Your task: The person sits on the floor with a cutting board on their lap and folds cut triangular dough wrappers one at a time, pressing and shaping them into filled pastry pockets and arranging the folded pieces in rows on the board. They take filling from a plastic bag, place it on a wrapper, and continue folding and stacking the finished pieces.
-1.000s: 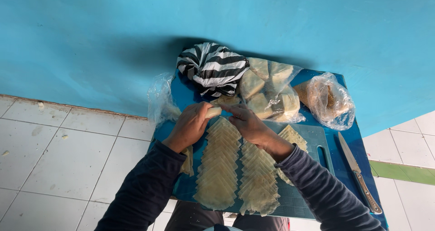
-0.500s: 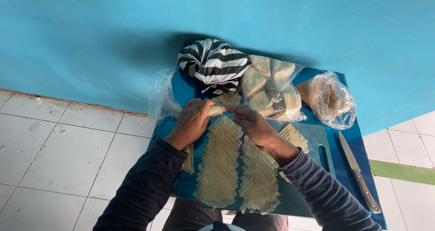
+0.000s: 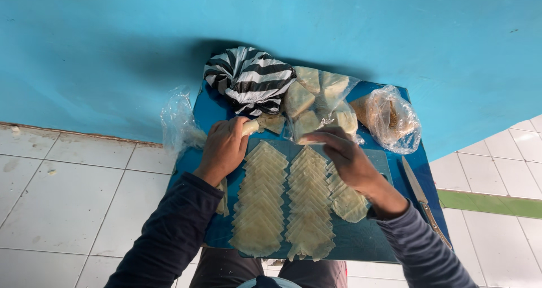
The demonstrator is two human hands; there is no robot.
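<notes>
The person is making little rolls out of thin pale wrappers, and right now one roll looks just about done. The left hand (image 3: 224, 148) is curled shut around a small rolled piece (image 3: 250, 126), which sticks out past the thumb at the top edge of the green cutting mat (image 3: 361, 240). The fingers are wrapped tight on it, so only its pale tip shows. The right hand (image 3: 345, 155) hovers over the top of the middle row of wrappers (image 3: 307, 203). Its fingers (image 3: 319, 138) are a little spread and bent down, and they hold nothing that I can see; I cannot tell if the tips touch the top wrapper or float just above it. The wrappers lie on the mat in three rows, each sheet lapping over the next like fish scales: a left row (image 3: 261, 200), the middle row, and a shorter row partly hidden under the right wrist. I think the next move calls for a soft pinch on just one sheet, because they are thin and stacked close, and two could lift together. Behind the mat sit a striped black and white bag (image 3: 248, 79), a clear bag of pale pieces (image 3: 319, 99) and another clear bag with brown stuff (image 3: 389, 118). A knife (image 3: 426, 200) lies on the blue table (image 3: 420, 161), just beside the mat on the right.
</notes>
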